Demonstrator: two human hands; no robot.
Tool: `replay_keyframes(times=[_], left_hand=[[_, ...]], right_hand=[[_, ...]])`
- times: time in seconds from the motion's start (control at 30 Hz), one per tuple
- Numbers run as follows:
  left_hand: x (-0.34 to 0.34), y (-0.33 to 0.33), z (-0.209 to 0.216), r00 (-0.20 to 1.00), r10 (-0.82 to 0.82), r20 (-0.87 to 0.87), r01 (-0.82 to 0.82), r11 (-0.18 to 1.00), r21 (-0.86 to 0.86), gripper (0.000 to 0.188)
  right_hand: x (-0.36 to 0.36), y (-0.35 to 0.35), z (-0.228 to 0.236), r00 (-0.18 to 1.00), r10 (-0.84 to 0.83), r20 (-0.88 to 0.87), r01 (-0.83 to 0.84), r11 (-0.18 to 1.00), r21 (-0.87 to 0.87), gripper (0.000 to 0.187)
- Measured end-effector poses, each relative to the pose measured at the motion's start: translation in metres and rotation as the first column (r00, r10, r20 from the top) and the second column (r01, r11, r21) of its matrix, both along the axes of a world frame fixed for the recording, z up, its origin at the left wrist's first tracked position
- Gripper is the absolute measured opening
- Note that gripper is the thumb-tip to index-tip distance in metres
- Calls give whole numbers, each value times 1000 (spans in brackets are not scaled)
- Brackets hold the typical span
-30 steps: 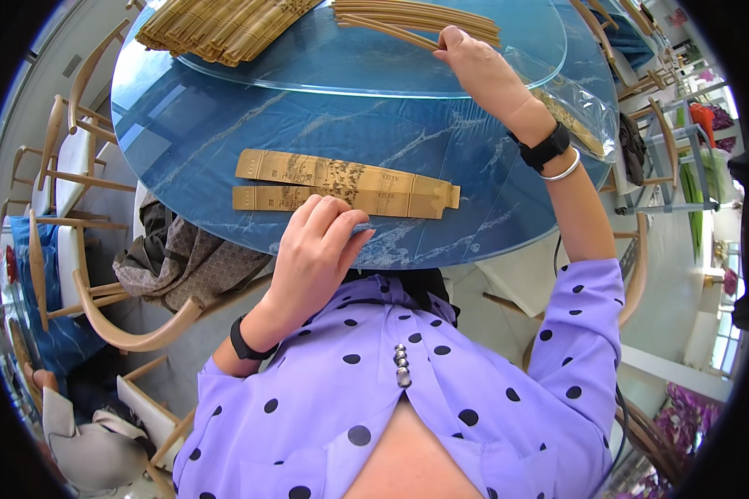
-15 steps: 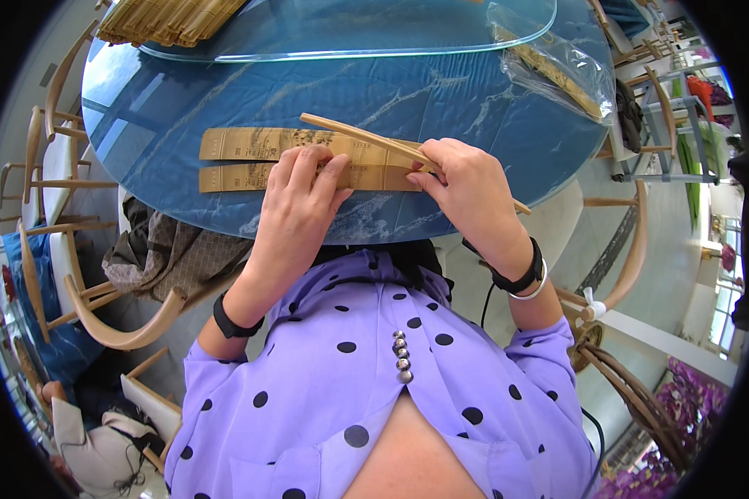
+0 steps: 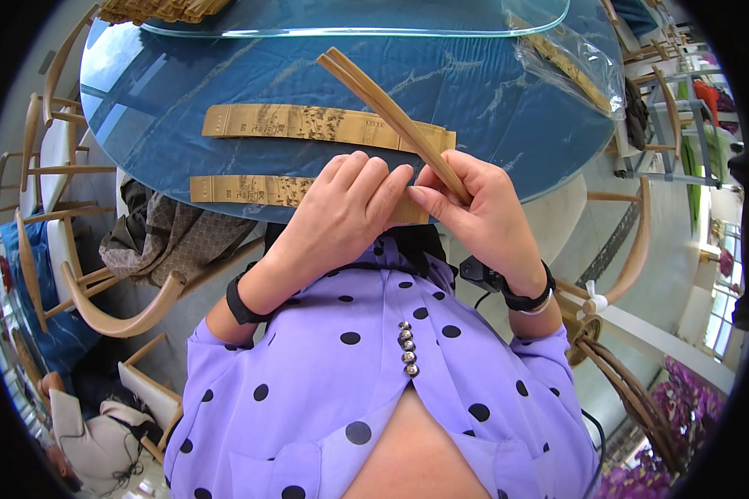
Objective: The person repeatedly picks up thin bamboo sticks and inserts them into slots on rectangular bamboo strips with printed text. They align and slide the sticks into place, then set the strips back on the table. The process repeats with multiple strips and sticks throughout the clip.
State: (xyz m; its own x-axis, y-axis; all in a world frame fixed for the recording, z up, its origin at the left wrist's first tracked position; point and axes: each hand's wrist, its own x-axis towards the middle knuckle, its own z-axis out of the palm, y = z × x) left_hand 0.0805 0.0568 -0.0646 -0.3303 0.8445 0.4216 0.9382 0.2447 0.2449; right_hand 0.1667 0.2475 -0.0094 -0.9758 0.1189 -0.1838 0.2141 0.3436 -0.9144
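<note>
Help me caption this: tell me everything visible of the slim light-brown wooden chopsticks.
The slim, light-brown chopsticks, apparently wood or bamboo, lie side by side as a close pair, plain and unwrapped. They slant from far left to near right, held near their lower ends in the grip of the right bare hand. Their far ends extend over the blue marble-patterned tabletop, crossing above the farther golden-brown printed paper sleeve; any contact there is unclear.

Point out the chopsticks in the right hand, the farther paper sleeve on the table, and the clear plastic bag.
Chopsticks (image 3: 395,121), head view: midway along the shafts.
Farther paper sleeve (image 3: 324,123), head view: middle of its printed face.
Clear plastic bag (image 3: 592,65), head view: clear film toward its right side.
</note>
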Motion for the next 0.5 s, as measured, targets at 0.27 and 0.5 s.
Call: replay_keyframes(times=[0.27,0.5], left_hand=[[-7,-5,-4,994,19,-111,-24,999,-41,48],[-6,-7,1,998,-45,-51,43,998,-37,59]], right_hand=[[8,9,-10,985,54,167,22,906,-422,25],[8,13,-13,976,101,193,2,883,-469,23]])
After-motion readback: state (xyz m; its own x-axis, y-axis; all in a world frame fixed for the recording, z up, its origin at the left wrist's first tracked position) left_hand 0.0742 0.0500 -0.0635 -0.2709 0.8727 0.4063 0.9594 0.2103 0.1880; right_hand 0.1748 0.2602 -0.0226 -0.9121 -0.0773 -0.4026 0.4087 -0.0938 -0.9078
